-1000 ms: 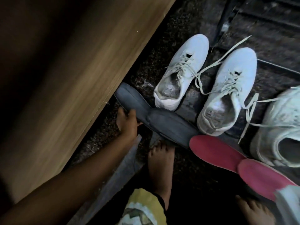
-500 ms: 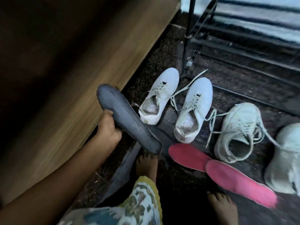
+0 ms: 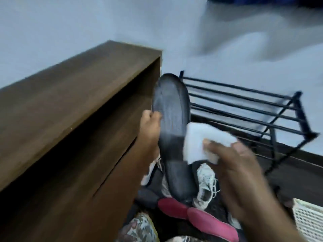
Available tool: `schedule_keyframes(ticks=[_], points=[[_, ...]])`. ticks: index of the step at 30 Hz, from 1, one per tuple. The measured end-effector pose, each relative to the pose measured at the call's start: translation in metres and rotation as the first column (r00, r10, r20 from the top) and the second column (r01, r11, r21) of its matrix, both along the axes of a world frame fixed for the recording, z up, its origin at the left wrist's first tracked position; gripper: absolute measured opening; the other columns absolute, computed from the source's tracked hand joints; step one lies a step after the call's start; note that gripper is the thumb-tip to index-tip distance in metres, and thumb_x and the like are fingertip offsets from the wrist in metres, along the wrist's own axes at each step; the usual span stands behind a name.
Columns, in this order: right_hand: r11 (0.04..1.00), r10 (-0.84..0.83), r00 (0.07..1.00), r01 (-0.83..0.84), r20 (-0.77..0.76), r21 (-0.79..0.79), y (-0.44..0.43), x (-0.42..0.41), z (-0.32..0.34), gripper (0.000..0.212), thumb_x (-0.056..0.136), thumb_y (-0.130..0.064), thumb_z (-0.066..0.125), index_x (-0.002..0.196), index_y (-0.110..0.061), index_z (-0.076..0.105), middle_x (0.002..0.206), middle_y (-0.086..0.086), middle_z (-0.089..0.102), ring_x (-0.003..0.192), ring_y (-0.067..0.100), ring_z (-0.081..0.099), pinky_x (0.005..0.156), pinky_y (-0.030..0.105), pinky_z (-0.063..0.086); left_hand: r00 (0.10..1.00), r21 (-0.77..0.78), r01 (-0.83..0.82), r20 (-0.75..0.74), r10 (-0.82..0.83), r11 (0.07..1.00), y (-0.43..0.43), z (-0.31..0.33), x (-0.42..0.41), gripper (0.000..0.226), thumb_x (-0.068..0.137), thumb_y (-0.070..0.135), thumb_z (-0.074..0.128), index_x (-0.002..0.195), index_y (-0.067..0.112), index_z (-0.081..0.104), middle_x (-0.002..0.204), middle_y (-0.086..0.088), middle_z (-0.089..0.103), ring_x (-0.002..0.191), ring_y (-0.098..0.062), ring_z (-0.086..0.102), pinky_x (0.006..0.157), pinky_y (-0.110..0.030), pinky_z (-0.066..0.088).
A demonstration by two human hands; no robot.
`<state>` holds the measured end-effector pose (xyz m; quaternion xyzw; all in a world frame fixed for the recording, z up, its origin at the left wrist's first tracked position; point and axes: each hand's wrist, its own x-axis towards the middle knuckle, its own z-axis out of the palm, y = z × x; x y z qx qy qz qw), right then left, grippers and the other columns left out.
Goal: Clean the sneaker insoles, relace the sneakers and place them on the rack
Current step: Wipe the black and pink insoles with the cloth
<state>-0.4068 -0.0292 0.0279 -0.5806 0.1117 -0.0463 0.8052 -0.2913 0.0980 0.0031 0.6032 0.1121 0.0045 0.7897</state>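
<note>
The grey insole (image 3: 173,119) had come up off the floor, and the right hand (image 3: 236,172) had moved in, pinching a folded white cloth (image 3: 201,142) against the insole's right edge. Two soft pink insoles (image 3: 209,222) lay end to end on the dark floor, near a white laced sneaker (image 3: 206,186). The left hand (image 3: 150,123) gripped the grey insole's left edge. The insole was long, flat and matte, its rounded toe pointing up and away, heel down. The wooden cabinet (image 3: 70,102) crowded the left. There was open room to the right, before the black barred rack (image 3: 244,109).
</note>
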Motion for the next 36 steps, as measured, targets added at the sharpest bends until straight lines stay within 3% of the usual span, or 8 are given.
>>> schedule_keyframes(ticks=[4, 6, 12, 17, 21, 26, 31, 36], points=[[0.879, -0.054, 0.998, 0.061, 0.029, -0.473, 0.015, -0.015, -0.025, 0.028, 0.070, -0.034, 0.055, 0.097, -0.037, 0.061, 0.114, -0.007, 0.059, 0.102, 0.012, 0.059, 0.085, 0.032, 0.049, 0.998, 0.023, 0.050, -0.046, -0.049, 0.998, -0.028, -0.002, -0.043, 0.012, 0.096, 0.016, 0.043, 0.085, 0.011, 0.041, 0.083, -0.008, 0.048, 0.078, -0.022, 0.051, 0.072, -0.038, 0.048], [0.758, -0.098, 0.994, 0.111, 0.056, -0.643, 0.001, -0.021, -0.048, 0.024, 0.063, -0.044, 0.049, 0.081, -0.032, 0.060, 0.116, -0.016, 0.051, 0.111, 0.002, 0.049, 0.091, 0.028, 0.040, 0.982, -0.104, 0.112, -0.139, -0.126, 0.988, -0.037, -0.017, -0.060, 0.014, 0.097, 0.023, 0.047, 0.091, 0.011, 0.042, 0.092, -0.012, 0.054, 0.080, -0.022, 0.055, 0.072, -0.038, 0.049], [0.970, -0.137, 0.986, 0.113, -0.097, -0.217, -0.043, -0.001, -0.071, 0.007, 0.083, -0.013, 0.065, 0.090, -0.013, 0.065, 0.094, 0.015, 0.067, 0.080, 0.025, 0.061, 0.070, 0.035, 0.049, 0.785, -0.393, 0.459, -0.239, -0.571, 0.796, -0.059, -0.041, -0.075, 0.060, 0.077, 0.053, 0.066, 0.115, 0.007, 0.064, 0.114, -0.023, 0.065, 0.101, -0.035, 0.064, 0.095, -0.048, 0.049], [0.667, -0.258, 0.939, 0.344, 0.228, -0.661, -0.068, 0.013, -0.069, 0.011, 0.071, -0.026, 0.059, 0.081, -0.022, 0.060, 0.098, -0.001, 0.054, 0.094, 0.009, 0.054, 0.081, 0.020, 0.043, 0.769, -0.515, 0.416, -0.242, -0.592, 0.750, -0.081, -0.053, -0.058, 0.068, 0.071, 0.054, 0.066, 0.120, 0.007, 0.063, 0.121, -0.023, 0.060, 0.101, -0.034, 0.061, 0.094, -0.046, 0.048], [0.524, -0.283, 0.846, 0.531, 0.452, -0.666, -0.079, 0.015, -0.061, 0.018, 0.071, -0.007, 0.058, 0.086, -0.017, 0.059, 0.107, -0.007, 0.062, 0.098, 0.018, 0.059, 0.079, 0.035, 0.049, 0.712, -0.621, 0.458, -0.173, -0.681, 0.636, -0.076, -0.046, -0.048, 0.068, 0.085, 0.057, 0.052, 0.129, 0.005, 0.056, 0.123, -0.024, 0.054, 0.112, -0.036, 0.053, 0.101, -0.051, 0.043], [0.380, 0.104, 0.927, 0.299, 0.361, -0.875, -0.046, 0.019, -0.090, 0.037, 0.084, -0.011, 0.045, 0.114, -0.014, 0.067, 0.122, 0.005, 0.065, 0.118, 0.011, 0.054, 0.109, 0.036, 0.031, 0.694, -0.613, 0.467, -0.193, -0.694, 0.637, -0.071, -0.046, -0.047, 0.069, 0.086, 0.064, 0.042, 0.114, 0.005, 0.062, 0.113, -0.016, 0.060, 0.100, -0.024, 0.060, 0.091, -0.036, 0.050], [0.582, 0.286, 0.940, -0.017, 0.185, -0.813, -0.020, 0.002, -0.085, 0.044, 0.090, -0.010, 0.039, 0.131, -0.019, 0.054, 0.132, -0.013, 0.050, 0.128, -0.011, 0.036, 0.115, 0.013, 0.004, 0.705, -0.632, 0.390, -0.264, -0.658, 0.670, -0.053, -0.053, -0.036, 0.069, 0.079, 0.071, 0.042, 0.101, 0.006, 0.057, 0.118, -0.023, 0.062, 0.098, -0.037, 0.062, 0.088, -0.046, 0.051], [0.627, 0.441, 0.879, -0.159, 0.179, -0.763, -0.017, -0.023, -0.081, 0.052, 0.085, 0.007, 0.045, 0.131, -0.017, 0.054, 0.134, -0.013, 0.053, 0.129, -0.003, 0.041, 0.118, 0.020, 0.005, 0.840, -0.674, 0.291, -0.160, -0.519, 0.679, -0.039, -0.051, -0.021, 0.065, 0.088, 0.064, 0.037, 0.100, 0.002, 0.054, 0.086, -0.017, 0.070, 0.086, -0.030, 0.069, 0.070, -0.046, 0.059]])
